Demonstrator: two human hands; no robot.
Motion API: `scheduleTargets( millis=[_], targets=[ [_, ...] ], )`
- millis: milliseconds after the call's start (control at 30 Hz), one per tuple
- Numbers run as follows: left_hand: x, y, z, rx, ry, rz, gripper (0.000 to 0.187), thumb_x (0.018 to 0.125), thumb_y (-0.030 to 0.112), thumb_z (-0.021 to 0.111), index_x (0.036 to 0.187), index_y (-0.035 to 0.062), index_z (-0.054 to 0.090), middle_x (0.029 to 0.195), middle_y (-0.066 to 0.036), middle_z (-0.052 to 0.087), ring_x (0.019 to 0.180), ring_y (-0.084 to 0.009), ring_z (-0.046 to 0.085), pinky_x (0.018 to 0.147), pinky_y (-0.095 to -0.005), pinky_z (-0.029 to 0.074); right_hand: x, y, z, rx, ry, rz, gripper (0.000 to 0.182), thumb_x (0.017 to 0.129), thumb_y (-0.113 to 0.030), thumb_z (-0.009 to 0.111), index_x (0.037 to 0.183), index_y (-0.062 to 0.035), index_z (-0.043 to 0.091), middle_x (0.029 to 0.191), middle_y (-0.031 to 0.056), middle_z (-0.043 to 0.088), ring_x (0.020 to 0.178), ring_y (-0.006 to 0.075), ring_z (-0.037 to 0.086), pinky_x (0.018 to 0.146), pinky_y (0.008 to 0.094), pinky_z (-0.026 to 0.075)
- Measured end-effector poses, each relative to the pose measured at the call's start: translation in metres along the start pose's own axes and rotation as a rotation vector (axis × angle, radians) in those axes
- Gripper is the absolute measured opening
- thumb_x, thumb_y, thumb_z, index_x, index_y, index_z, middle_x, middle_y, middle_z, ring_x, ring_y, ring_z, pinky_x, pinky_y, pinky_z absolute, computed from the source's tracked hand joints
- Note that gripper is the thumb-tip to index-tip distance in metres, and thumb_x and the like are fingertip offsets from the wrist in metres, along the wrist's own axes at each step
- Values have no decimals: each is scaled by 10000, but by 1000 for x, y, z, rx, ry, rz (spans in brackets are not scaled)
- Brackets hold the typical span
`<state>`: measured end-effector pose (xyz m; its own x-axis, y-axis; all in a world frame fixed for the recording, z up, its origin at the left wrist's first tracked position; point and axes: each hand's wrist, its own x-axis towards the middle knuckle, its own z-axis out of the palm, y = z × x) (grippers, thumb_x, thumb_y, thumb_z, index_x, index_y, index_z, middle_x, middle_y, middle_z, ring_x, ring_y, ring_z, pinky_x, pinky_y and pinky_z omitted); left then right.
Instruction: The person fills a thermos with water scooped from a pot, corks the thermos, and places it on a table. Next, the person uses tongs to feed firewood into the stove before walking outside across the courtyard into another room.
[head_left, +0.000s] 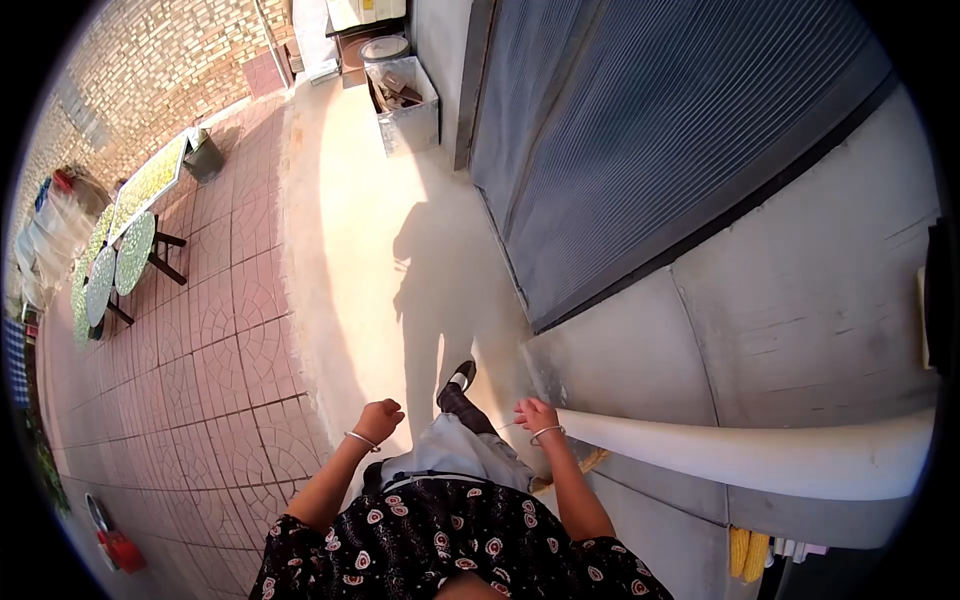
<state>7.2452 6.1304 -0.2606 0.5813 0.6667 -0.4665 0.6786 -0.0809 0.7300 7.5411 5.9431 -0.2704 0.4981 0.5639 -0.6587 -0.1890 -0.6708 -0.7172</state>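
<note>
My left hand (380, 420) is held in front of my waist with its fingers loosely curled and nothing showing in them. A silver bangle (362, 441) circles that wrist. My right hand (537, 414) is at about the same height, fingers bent inward, with another bangle (548, 431) on its wrist. Nothing shows in this hand either. Beside it, the end of a long white pipe (740, 455) overlaps my wrist in this view. Between the hands hangs grey cloth (450, 450) over my dark trousers, and one dark shoe (462, 376) is ahead on the concrete.
A ribbed dark door curtain (660, 130) hangs on the right. Ahead stands a white bin (410, 128) holding scraps. On the left, red paving (215, 350) bears round stools (135, 255) and a tray (150, 185) of drying pieces. Corn cobs (748, 555) hang at lower right.
</note>
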Motion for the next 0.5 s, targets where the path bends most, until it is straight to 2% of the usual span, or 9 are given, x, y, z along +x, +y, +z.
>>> scheduleTargets(
  millis=[67, 133, 200, 233, 267, 367, 400, 433, 500],
  targets=[
    [43, 26, -11, 144, -9, 87, 237, 765, 158, 582, 889, -43, 601, 723, -120, 633, 625, -162, 604, 587, -283, 488, 58, -40, -10, -84, 0, -126, 270, 866, -293, 490, 949, -49, 572, 862, 48, 626, 656, 125, 597, 552, 242, 459],
    [79, 57, -18, 34, -44, -14, 223, 754, 142, 581, 875, -44, 601, 759, -153, 635, 660, -198, 619, 607, -285, 492, 110, -103, -21, -106, 20, -232, 269, 867, -285, 492, 973, -51, 572, 849, 44, 620, 695, 120, 592, 586, 249, 457],
    [128, 54, -17, 199, -108, 309, 213, 747, 128, 586, 868, -47, 598, 785, -168, 633, 695, -228, 622, 630, -293, 494, 143, -179, -34, -40, 63, -342, 266, 855, -281, 515, 971, -50, 577, 788, 59, 615, 689, 131, 581, 623, 266, 459],
    [142, 93, -27, 168, -90, 197, 214, 746, 127, 589, 869, -47, 596, 794, -168, 632, 716, -239, 620, 646, -296, 493, 162, -221, -43, 3, 99, -386, 262, 843, -279, 536, 956, -47, 581, 732, 73, 614, 655, 146, 572, 635, 279, 462],
    [154, 134, -38, 138, -69, 88, 215, 744, 126, 592, 870, -47, 594, 804, -168, 631, 737, -249, 619, 662, -299, 493, 175, -260, -53, -42, 118, -459, 274, 843, -287, 534, 981, -54, 577, 776, 88, 621, 703, 164, 583, 662, 286, 465],
    [219, 182, -44, 143, -48, 242, 202, 738, 124, 608, 850, -43, 589, 807, -169, 627, 747, -259, 616, 685, -306, 491, 233, -363, -74, -65, 158, -680, 328, 844, -300, 529, 1058, -54, 551, 953, 130, 619, 878, 223, 594, 766, 303, 459],
    [242, 203, -47, 168, -61, 285, 193, 738, 119, 609, 849, -39, 590, 808, -169, 627, 746, -257, 616, 684, -305, 491, 249, -395, -79, -69, 149, -685, 342, 845, -303, 526, 1077, -52, 540, 993, 136, 608, 927, 233, 580, 797, 303, 448],
    [264, 214, -46, -2, -67, 253, 175, 741, 104, 613, 857, -24, 589, 817, -167, 628, 738, -261, 614, 675, -307, 489, 262, -422, -85, -72, 138, -685, 357, 847, -306, 522, 1096, -50, 530, 1034, 143, 597, 976, 242, 567, 827, 303, 438],
    [302, 268, -62, 18, -50, 361, 181, 751, 98, 595, 889, -20, 593, 778, -160, 629, 702, -250, 620, 635, -315, 489, 294, -464, -92, -61, 125, -672, 372, 850, -312, 518, 1104, -40, 522, 1051, 137, 592, 994, 240, 557, 841, 301, 429]
  ],
)
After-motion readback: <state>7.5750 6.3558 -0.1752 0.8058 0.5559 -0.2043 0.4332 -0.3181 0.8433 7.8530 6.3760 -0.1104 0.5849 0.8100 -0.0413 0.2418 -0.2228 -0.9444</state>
